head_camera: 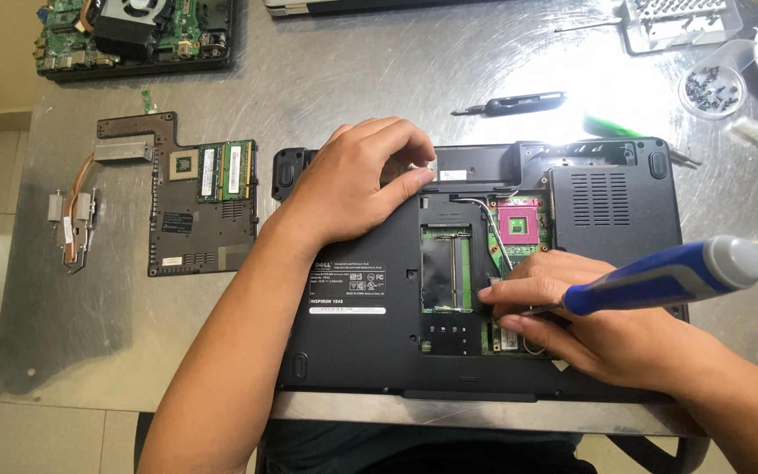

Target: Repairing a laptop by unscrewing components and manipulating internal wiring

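A black laptop [353,333] lies upside down on a metal table [379,79], its bottom cover off and green circuit boards showing. My left hand [357,180] rests flat on the laptop's upper left part, fingers curled at the edge of the open bay. Lower right, my right hand [598,329] holds a blue-and-grey screwdriver [668,276], with the fingertips pinched at its tip over the open compartment near a small board. The screwdriver's tip is hidden by my fingers.
A removed black cover plate [199,197] with memory sticks on it lies to the left, beside a copper heat pipe [72,219]. Another opened laptop [138,35] sits far left. A black screwdriver [511,104], small screw dishes [712,88] and a bit case [682,22] stand at the back right.
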